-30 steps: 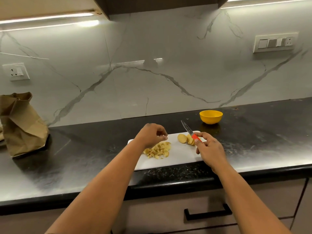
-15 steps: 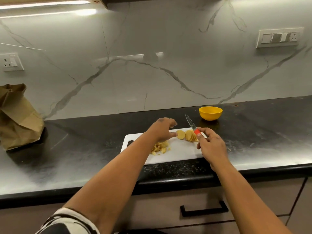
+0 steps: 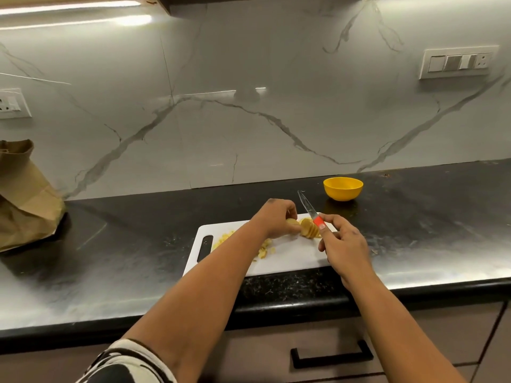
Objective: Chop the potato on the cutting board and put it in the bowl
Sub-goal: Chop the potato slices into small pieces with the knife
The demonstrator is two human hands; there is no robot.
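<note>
A white cutting board [image 3: 287, 258] lies on the black counter. A row of round potato slices [image 3: 309, 229] stands on its far side, and my left hand [image 3: 276, 218] pinches the leftmost slice. Chopped potato bits [image 3: 265, 248] lie partly hidden under my left forearm. My right hand [image 3: 341, 243] grips a knife [image 3: 311, 212] by its red-banded handle, blade pointing up and away just right of the slices. The yellow bowl [image 3: 343, 189] sits behind the board to the right and looks empty.
A brown paper bag [image 3: 25, 197] stands at the far left of the counter [image 3: 124, 258]. The marble wall carries switch plates [image 3: 459, 62]. Below the counter edge is a drawer with a black handle [image 3: 331, 355].
My left hand has moved right from the chopped pile to the sliced potato and taken hold of a slice. The right hand with the knife stayed about where it was.
</note>
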